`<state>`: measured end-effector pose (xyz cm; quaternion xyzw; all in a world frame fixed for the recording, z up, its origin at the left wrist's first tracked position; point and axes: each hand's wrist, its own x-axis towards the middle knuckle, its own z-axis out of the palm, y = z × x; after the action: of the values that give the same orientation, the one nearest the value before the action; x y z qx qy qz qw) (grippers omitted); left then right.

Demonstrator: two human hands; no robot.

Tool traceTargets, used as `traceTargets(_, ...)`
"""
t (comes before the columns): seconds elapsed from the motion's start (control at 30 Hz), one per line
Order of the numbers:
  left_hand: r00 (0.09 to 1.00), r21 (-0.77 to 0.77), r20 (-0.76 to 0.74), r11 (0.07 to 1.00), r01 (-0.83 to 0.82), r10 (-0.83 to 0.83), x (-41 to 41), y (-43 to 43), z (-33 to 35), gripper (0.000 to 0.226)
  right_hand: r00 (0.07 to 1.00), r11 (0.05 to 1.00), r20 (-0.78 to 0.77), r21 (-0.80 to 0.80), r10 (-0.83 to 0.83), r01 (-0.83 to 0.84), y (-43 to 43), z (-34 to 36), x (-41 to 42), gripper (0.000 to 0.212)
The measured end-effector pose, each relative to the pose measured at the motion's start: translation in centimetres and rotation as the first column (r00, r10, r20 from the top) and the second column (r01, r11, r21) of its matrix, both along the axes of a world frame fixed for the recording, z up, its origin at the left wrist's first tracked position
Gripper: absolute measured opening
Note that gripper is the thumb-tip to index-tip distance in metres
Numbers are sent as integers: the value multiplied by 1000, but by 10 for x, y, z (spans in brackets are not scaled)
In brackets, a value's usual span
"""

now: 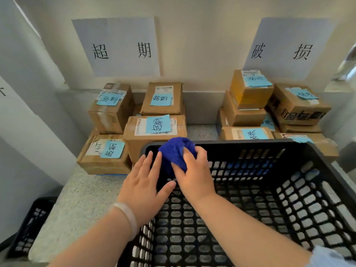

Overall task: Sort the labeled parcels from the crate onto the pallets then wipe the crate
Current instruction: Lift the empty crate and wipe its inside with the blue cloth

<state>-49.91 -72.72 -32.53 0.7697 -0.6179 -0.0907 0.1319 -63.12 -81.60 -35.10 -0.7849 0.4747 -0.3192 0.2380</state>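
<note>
At crate [250, 144] corner, blue cloth [176, 154] bunched in right hand [194, 176], left hand [142, 183] alongside, fingers [149, 160] straight

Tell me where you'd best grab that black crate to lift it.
Probably the black crate by its solid top rim, from above, a grip on each of two opposite sides: the walls below are open lattice. The far-left corner is taken, where the right hand holds the blue cloth.

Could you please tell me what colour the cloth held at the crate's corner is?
Deep blue; the cloth shows best in the head view.
</note>
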Motion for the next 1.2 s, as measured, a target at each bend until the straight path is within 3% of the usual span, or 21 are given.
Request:
traceTargets(0.13,998,-24,-56,1000,21,-22,3,3,-3,92,990,989,-39,55,-134,136,0,-30,34,57)
traceTargets(0.27,996,-23,-70,998,56,-57,5,6,-2,87,989,968,-49,206,-137,144,9,-55,65,49)
traceTargets(0.43,995,-44,-82,997,56,-59,6,4,-2,87,988,994,-117,-50,-102,97,-7,-69,54,42)
traceTargets(0.57,995,-43,-78,998,55,-58,6,4,-3,84,942,968,-334,-238,-5,-79,-29,-57,5,46)
traceTargets(0.67,995,-24,-68,998,66,-68,6,5,-2,84,889,928,-457,-342,-28,-146,-50,-40,-45,54)
traceTargets(0.73,995,-17,-73,997,72,-73,5,5,0,85,863,930,-489,-362,-127,-68,-61,-29,-79,54)
traceTargets(0.8,994,-17,-74,997,74,-75,5,4,1,86,843,927,-461,-358,-279,111,-71,-20,-113,50)
traceTargets(0.9,994,-12,-83,997,74,-75,4,5,4,84,751,839,-372,-246,-545,486,-78,-17,-165,49)
traceTargets(1.0,993,-5,-96,997,73,-73,2,4,7,83,592,612,-240,-9,-769,791,-79,-21,-192,45)
traceTargets(1.1,990,-2,-106,996,90,-90,-1,5,11,81,551,521,-27,291,-834,802,-85,-27,-183,50)
traceTargets(1.2,989,10,-120,996,90,-88,-3,5,14,81,426,459,190,522,-884,719,-96,-30,-156,65)
